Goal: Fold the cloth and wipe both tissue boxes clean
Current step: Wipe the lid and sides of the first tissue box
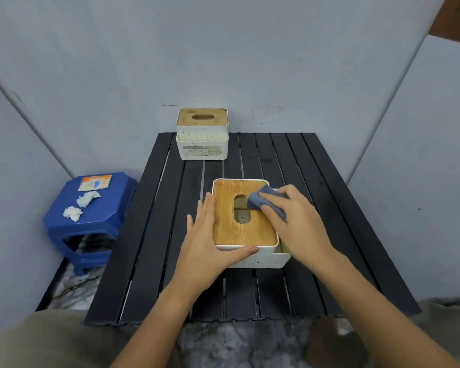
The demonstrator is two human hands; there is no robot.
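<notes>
A white tissue box with a wooden lid [239, 229] sits in the middle of the black slatted table [149, 235]. My left hand [207, 240] lies flat against its left side, thumb along the front edge. My right hand [295, 219] presses a folded grey-blue cloth [260, 201] onto the lid beside the oval slot. A second white tissue box with a paler, dusty lid [201, 134] stands at the table's far edge against the wall.
A blue plastic stool [91, 221] stands left of the table, with two crumpled white tissues [81, 205] and an orange-and-white packet [94, 182] on top. Grey walls enclose the table on three sides.
</notes>
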